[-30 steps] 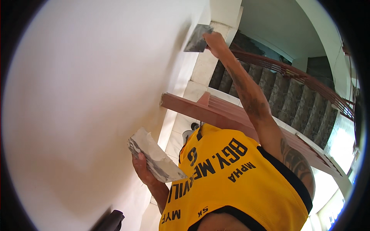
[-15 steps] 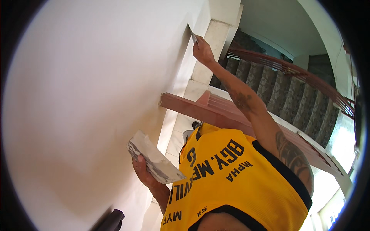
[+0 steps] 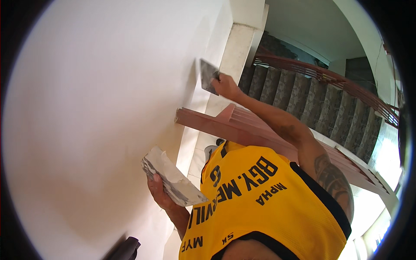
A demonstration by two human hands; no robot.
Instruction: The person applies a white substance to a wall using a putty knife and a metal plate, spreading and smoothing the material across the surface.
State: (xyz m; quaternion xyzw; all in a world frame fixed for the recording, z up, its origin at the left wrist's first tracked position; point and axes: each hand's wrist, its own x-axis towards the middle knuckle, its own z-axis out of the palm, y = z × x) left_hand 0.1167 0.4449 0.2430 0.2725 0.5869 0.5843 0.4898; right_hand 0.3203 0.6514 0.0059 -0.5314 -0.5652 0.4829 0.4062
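A flat metal putty knife (image 3: 208, 75) with a wide grey blade is gripped in my right hand (image 3: 227, 86). Its blade stands close to the white wall (image 3: 108, 73); whether it touches cannot be told. Lower down, near my chest, my left hand (image 3: 159, 193) grips a rectangular plasterer's hawk (image 3: 173, 180) by its edge. White putty lies on the hawk's upper face, and grey smears mark its near side. The fingers under the hawk are partly hidden.
A reddish-brown wooden railing (image 3: 225, 128) runs from the wall across to the right, below my right forearm. Beyond it are dark patterned stairs (image 3: 299, 95) with a curved handrail (image 3: 329, 78). A dark object (image 3: 125, 249) stands at the wall's lower edge.
My right hand has come down and nearer with the putty knife, and the blade has turned so its flat face shows. My left hand and the hawk have hardly moved.
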